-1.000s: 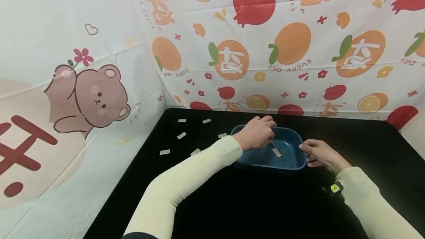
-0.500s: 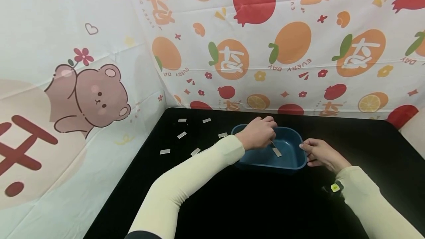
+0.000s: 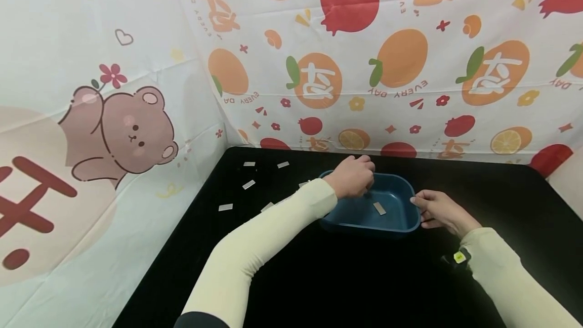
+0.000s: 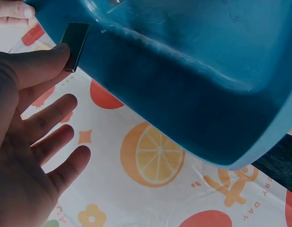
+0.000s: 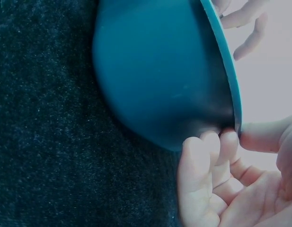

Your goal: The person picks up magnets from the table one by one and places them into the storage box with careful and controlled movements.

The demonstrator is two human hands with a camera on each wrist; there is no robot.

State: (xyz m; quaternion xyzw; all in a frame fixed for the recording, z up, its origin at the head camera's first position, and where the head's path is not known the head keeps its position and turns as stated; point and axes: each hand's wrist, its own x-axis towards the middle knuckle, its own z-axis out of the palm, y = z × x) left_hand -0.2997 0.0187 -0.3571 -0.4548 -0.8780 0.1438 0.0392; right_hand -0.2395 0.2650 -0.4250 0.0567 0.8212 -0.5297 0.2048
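Well, by the left edge of the black desk (image 3: 319, 277) lies the side strip (image 3: 225, 207), small, pale and flat, with the slanted strip (image 3: 248, 185) behind it and the corner strip (image 3: 249, 164) near the far left corner. Next come the half-hidden strip (image 3: 267, 207), partly behind the left sleeve (image 3: 273, 234), the far strip (image 3: 283, 164) near the far edge, and the covered strip (image 3: 303, 184), barely showing above the sleeve. The left hand (image 3: 354, 177) is at the blue tray (image 3: 355, 216); the left wrist view shows its thumb and forefinger pinching the held strip (image 4: 77, 46), dark-looking there, by the tray's wall. On the tray's floor lies the inner strip (image 3: 379, 208). At the tray's right end the right hand (image 3: 442, 211) grips the rim between thumb and fingers. The step in hand seems to be handling one strip at the tray, though whether it is going in or coming out I cannot tell; either way, the next move would call for a firm rim hold and a pinch kept clear of the wall. Compared with half a second ago, the thin line below the left fingertips is gone from the head view, and that hand sits slightly farther back; the inner strip and tray look unmoved.
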